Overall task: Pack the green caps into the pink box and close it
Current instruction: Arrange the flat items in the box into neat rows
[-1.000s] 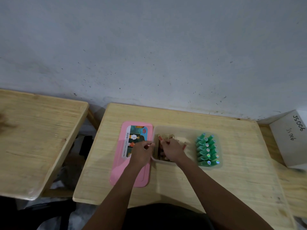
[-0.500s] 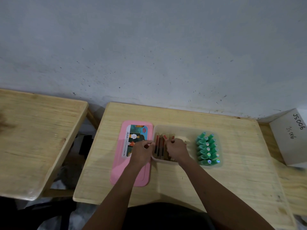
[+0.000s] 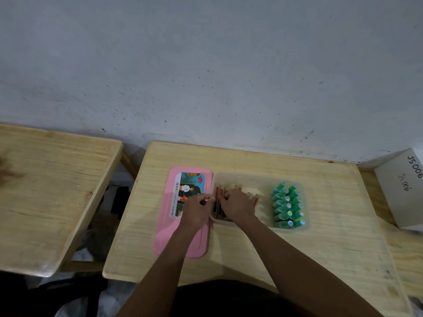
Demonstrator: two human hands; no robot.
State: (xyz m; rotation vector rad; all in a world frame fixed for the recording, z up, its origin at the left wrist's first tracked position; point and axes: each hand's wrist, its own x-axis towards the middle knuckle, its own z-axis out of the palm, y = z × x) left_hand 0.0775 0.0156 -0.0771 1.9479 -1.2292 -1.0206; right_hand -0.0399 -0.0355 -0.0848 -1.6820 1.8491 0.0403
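The box (image 3: 261, 179) is a translucent tub lying open on the small wooden table (image 3: 332, 202). Several green caps (image 3: 288, 205) lie in two rows at its right end. Brown and red sticks (image 3: 218, 192) stand packed at its left end. The pink lid (image 3: 180, 244) with a picture label lies flat to the left of the box. My left hand (image 3: 196, 210) is over the lid's right edge, fingers pinched at the box's left rim. My right hand (image 3: 239, 207) rests in the box with its fingers curled on the sticks and hides most of them.
A second wooden table (image 3: 52, 191) stands to the left across a gap. A white carton (image 3: 402, 191) with handwritten marks sits at the right edge. A grey wall (image 3: 206, 76) runs close behind the table. Bare wood lies in front of the box.
The sticks have gone from jumbled to upright and aligned at the box's left end. My right hand shifted slightly left over them, and my left hand stayed at the rim.
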